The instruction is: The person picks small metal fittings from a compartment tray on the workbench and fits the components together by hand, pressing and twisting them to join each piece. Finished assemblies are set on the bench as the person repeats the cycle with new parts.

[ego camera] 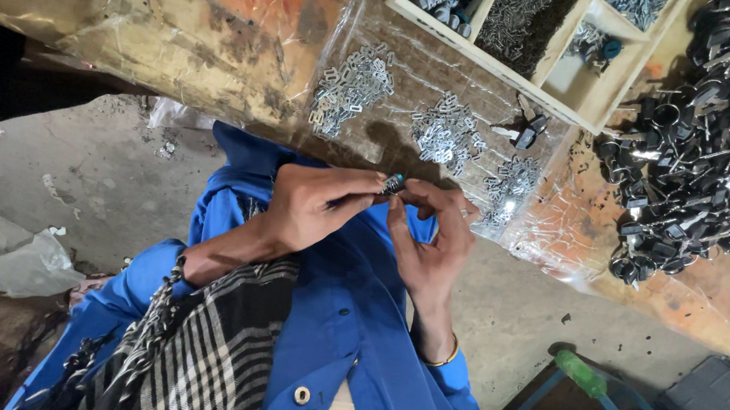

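Our fingers [364, 198] are pinched narrow around a small dark metal part with a bluish tip [394, 184], the left hand [315, 204] and right hand [434, 240] meeting on it from either side, just above our blue jacket [342, 322]. The part is tiny, held in the air just short of the counter [220, 33]. Beyond it lie small heaps of silvery metal clips [352, 89], a pale wooden compartment tray [570, 91] and a big pile of black metal pieces [720, 145].
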`<state>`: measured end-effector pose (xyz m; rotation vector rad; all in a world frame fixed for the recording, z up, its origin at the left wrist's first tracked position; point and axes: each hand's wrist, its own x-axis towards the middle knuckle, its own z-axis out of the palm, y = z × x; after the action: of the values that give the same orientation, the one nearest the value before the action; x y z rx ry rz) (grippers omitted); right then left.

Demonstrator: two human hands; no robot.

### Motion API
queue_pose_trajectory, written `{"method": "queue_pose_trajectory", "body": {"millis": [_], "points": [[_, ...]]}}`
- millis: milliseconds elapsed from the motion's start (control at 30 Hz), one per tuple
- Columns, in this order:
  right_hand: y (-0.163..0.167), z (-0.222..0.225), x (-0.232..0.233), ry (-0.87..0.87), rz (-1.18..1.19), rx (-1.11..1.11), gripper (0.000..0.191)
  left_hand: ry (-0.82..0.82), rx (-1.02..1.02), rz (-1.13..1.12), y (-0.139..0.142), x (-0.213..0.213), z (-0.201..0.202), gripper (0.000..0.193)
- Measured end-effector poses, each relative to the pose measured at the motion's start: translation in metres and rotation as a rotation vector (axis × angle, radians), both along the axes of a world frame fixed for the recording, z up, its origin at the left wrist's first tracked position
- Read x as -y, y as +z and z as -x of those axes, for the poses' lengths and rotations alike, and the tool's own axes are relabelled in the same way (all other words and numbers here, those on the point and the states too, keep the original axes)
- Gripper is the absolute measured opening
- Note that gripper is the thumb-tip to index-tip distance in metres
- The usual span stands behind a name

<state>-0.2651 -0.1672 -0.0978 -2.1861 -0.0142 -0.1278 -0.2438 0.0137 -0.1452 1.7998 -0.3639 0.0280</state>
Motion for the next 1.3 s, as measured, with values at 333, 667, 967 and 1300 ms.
{"method": "queue_pose_trajectory", "body": {"millis": [333,667,967,1300], "points": [[-0.002,0.02,0.023,0.079,0.267,0.092,0.026,-0.138,0.225,-0.053,-0.005,0.007,0.001,0.021],[-0.001,0.023,0.067,-0.066,0.669,0.19,0.038,-0.052,-0.007,0.071,-0.007,0.019,0.001,0.022],[-0.012,0.031,0.052,-0.043,0.101,0.116,0.018,-0.018,-0.245,0.191,-0.009,0.018,0.001,0.021],[-0.036,0.026,0.008,-0.178,-0.374,0.053,0.07,0.0,-0.031,0.034,-0.01,0.011,-0.001,0.024]]}}
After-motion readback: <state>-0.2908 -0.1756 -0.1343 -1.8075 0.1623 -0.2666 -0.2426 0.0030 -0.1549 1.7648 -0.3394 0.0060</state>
